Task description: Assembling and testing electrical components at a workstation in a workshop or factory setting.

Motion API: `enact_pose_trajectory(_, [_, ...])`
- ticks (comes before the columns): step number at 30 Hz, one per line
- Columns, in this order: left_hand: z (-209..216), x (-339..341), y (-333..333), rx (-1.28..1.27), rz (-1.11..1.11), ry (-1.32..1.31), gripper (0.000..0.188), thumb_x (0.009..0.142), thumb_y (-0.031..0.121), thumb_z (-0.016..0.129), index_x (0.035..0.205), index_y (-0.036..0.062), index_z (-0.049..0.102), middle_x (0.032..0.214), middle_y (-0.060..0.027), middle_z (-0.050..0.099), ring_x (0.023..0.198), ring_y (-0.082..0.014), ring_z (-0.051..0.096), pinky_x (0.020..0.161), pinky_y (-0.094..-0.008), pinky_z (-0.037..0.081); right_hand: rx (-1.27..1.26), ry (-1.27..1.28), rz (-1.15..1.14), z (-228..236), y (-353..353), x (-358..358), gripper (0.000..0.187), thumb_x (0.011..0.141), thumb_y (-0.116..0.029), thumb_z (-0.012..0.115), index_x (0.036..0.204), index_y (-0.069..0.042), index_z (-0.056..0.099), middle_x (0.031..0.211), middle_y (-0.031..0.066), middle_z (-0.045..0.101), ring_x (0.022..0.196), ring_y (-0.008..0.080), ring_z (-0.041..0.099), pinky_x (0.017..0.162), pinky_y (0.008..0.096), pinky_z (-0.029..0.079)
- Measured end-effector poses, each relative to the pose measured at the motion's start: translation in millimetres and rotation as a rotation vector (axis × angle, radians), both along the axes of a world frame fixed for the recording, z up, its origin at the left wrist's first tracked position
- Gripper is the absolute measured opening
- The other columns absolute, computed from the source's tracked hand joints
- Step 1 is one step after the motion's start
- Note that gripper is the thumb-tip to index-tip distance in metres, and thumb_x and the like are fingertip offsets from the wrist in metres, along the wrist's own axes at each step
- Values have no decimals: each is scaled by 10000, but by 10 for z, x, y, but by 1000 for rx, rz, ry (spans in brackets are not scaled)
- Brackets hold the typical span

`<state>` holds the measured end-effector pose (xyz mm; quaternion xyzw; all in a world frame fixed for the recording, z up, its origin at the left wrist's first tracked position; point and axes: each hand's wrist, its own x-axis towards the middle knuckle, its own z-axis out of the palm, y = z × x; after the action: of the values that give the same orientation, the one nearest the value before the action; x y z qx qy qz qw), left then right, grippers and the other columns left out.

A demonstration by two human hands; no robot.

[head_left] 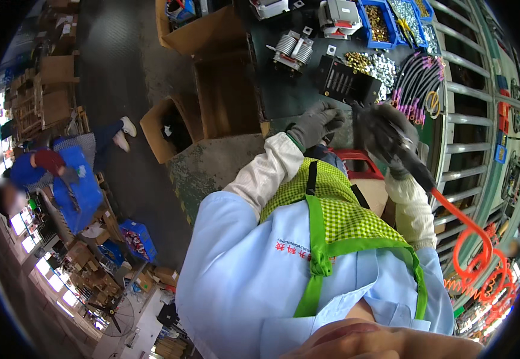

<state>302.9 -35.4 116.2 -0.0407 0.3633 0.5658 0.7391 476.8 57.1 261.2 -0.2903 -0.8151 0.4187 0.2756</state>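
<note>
My right hand (399, 133), in a dark grey glove, is wrapped round a black air screwdriver (412, 164). An orange coiled air hose (462, 216) runs from the tool's rear end. The tool's front end is near the close edge of a black slotted metal part (350, 82) on the bench; whether they touch is unclear. My left hand (318, 124), gloved too, is held at the bench's near edge with its fingers curled together. What they hold, if anything, is hidden. Beyond the slotted part lie loose brass-coloured fasteners (357, 61) and silver fasteners (383, 73).
Black cables with pink ends (417, 87) and yellow-handled scissors (433, 103) lie to the right. Blue bins (377, 25) stand at the back, near a coil assembly (293, 50). Open cardboard boxes (227, 90) are left of the bench. Another person (44, 164) works far left.
</note>
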Motion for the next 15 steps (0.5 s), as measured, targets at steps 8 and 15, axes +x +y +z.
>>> enact_pose_trajectory(8, [275,-43,247,86,225,-501,134,921,154,639,1014,57,625,870,-33,622,743,-96,591,614,-199,495,-110,497,-3,344,-3,113,608,829,-101,711,1337,22,400,1221,228,581,1168,324,574,979,423,480])
enact_pose_trajectory(15, [339,25,449,198,224,-668,236,894,304,659,946,79,614,732,46,508,612,-46,438,528,-175,369,-132,573,-44,330,37,69,619,829,-114,715,1344,13,396,1219,221,582,1165,330,575,1003,443,460])
